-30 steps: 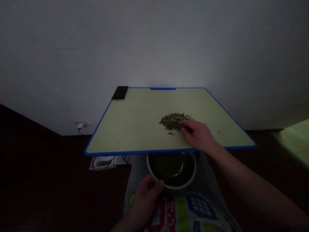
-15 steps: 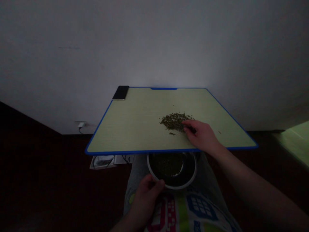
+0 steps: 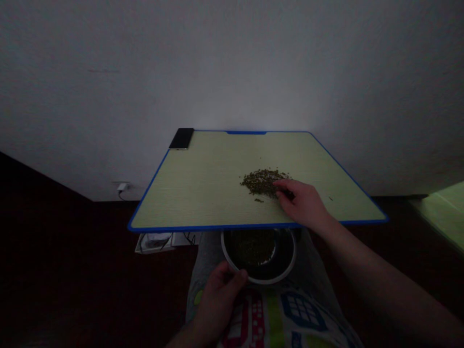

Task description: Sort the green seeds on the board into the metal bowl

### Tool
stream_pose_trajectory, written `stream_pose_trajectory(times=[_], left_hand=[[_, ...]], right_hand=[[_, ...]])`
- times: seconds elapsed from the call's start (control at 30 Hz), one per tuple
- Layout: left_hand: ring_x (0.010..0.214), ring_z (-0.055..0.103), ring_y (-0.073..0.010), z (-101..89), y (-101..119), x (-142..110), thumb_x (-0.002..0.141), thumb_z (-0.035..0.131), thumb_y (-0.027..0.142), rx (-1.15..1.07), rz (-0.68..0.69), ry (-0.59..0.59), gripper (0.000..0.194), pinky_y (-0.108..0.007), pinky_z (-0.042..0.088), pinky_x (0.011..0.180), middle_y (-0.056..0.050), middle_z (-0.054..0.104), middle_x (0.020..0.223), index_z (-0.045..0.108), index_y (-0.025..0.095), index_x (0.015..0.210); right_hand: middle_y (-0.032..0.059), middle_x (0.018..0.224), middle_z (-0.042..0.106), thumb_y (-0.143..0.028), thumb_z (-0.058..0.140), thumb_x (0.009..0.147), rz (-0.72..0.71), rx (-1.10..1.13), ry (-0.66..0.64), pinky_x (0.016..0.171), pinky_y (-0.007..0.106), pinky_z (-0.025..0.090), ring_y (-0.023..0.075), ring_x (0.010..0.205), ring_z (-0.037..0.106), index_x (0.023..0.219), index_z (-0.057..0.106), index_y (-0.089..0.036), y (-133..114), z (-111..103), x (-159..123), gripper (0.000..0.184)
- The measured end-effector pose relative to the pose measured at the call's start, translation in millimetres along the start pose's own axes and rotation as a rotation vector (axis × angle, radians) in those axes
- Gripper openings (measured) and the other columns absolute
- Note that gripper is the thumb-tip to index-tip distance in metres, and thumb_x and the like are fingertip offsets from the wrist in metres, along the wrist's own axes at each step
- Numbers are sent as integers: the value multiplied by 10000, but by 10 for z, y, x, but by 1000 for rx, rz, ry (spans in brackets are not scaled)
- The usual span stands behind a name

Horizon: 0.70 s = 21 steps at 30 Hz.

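A small heap of green-brown grains (image 3: 261, 181) lies on a pale green lap table (image 3: 203, 188) with a blue edge. My right hand (image 3: 303, 204) rests on the table at the heap's right side, its fingers curled down onto the grains. Below the table's front edge a dark bowl with a white rim (image 3: 258, 254) sits on my lap and holds more of the grains. My left hand (image 3: 217, 302) grips the bowl's near left rim, thumb on the rim.
A black phone (image 3: 181, 138) lies at the table's far left corner. A few stray grains are scattered around the heap. A white wall is behind the table, with a plug and cable (image 3: 122, 188) low on the left. The floor around is dark.
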<state>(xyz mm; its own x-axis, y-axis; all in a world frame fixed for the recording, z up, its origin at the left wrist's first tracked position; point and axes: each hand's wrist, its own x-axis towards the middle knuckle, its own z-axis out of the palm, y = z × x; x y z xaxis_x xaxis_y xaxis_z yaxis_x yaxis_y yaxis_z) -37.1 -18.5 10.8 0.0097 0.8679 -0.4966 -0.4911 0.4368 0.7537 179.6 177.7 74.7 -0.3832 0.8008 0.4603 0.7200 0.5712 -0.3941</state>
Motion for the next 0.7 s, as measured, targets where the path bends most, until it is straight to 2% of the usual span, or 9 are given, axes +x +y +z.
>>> stream_pose_trajectory(times=[0.13, 0.33, 0.57, 0.7], left_hand=[[824, 797, -264, -17, -26, 15, 598, 998, 613, 10, 4, 14, 487, -382, 598, 868, -49, 860, 809, 822, 215, 817], [797, 792, -264, -23, -23, -2, 573, 1004, 624, 19, -21, 36, 518, -377, 601, 828, -55, 861, 810, 807, 209, 813], [883, 813, -299, -43, -60, 19, 607, 995, 613, 5, -1, 19, 527, -425, 605, 918, -75, 872, 853, 835, 204, 897], [863, 800, -279, -33, -54, 2, 587, 1005, 608, -5, -12, 29, 520, -400, 600, 904, -63, 867, 838, 828, 205, 864]], right_hand=[[85, 990, 851, -244, 590, 925, 9, 0, 10, 759, 409, 665, 260, 819, 800, 1124, 812, -230, 6, 1, -3, 298], [106, 1032, 851, -252, 582, 930, 9, -6, 11, 827, 451, 664, 283, 880, 807, 1125, 817, -211, -1, 15, 28, 308], [113, 1047, 844, -252, 571, 939, -4, 28, -24, 861, 460, 656, 285, 926, 803, 1154, 810, -204, -3, 18, 30, 325], [119, 1053, 846, -253, 569, 942, -17, 26, -33, 856, 464, 659, 284, 924, 805, 1164, 810, -191, 0, 33, 40, 334]])
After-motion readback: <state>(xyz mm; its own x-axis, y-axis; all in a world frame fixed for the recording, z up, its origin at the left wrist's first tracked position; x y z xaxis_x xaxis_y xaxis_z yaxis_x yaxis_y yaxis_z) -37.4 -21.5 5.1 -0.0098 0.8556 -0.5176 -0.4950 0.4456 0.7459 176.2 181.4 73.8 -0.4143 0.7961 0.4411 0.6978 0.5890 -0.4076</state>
